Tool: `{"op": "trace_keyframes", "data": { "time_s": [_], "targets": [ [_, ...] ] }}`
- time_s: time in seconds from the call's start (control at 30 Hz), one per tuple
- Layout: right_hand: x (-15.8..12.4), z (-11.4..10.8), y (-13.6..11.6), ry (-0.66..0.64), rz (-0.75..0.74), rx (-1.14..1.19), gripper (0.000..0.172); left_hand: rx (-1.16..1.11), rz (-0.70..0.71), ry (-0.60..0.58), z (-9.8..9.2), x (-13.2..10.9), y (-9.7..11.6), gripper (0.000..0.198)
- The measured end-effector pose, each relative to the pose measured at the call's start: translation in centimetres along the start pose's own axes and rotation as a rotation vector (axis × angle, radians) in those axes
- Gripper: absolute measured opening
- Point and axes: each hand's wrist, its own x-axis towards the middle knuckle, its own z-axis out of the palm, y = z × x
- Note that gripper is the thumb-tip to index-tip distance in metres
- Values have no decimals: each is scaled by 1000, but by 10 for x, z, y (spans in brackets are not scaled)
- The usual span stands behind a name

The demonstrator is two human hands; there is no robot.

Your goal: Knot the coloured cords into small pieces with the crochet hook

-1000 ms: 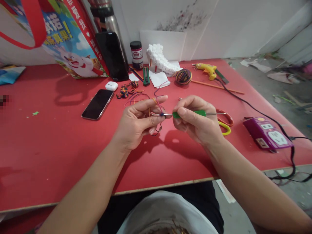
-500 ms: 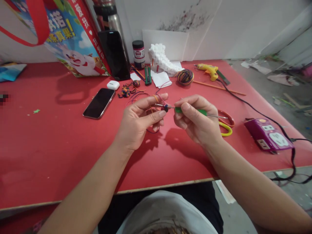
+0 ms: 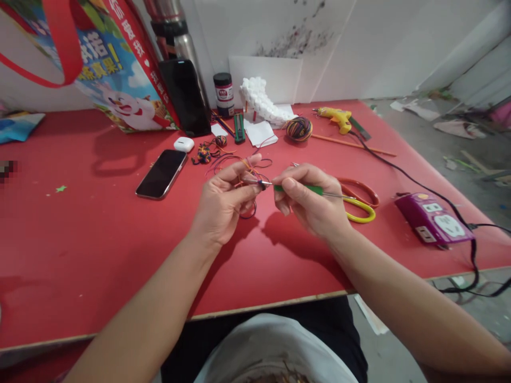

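Observation:
Between the thumb and fingers of my left hand [image 3: 221, 199] is pinched a small dark blue piece of crochet [image 3: 261, 185], with thin multicoloured yarn [image 3: 229, 162] trailing around the fingers. My right hand [image 3: 313, 197] grips a crochet hook [image 3: 315, 189] by its green handle, thumb on top. The hook's metal shaft points left and meets the crochet piece at my left fingertips; whether a loop is on it is too small to tell. Another thin metal end sticks out to the right of my right hand. Beside that hand lie scissors with red and yellow handles [image 3: 361, 215], partly covered.
Farther back are a yarn ball [image 3: 298, 129], a small crocheted piece [image 3: 204, 153], a white beaded object [image 3: 263, 101], a jar [image 3: 224, 94] and a yellow glue gun [image 3: 337, 118]. A phone [image 3: 162, 174] lies left; a purple power strip [image 3: 433, 218] with cables sits right.
Both hands have shifted slightly left in view. The hook's shaft now lies across the crochet piece, with my right hand still on the handle. My left index finger and the yarn around it have moved.

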Motion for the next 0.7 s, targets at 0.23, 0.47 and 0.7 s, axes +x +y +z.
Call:
{"op": "trace_keyframes", "data": {
  "time_s": [0.23, 0.47, 0.7],
  "targets": [
    [6, 15, 2, 160, 64, 182, 29, -74, 25, 77, 2, -2, 0, 44],
    [3, 20, 10, 183, 107, 116, 35, -57, -14, 35, -3, -3, 5, 44],
    [2, 20, 19, 179, 162, 184, 33, -13, -59, 128, -9, 2, 4, 55]
  ]
}}
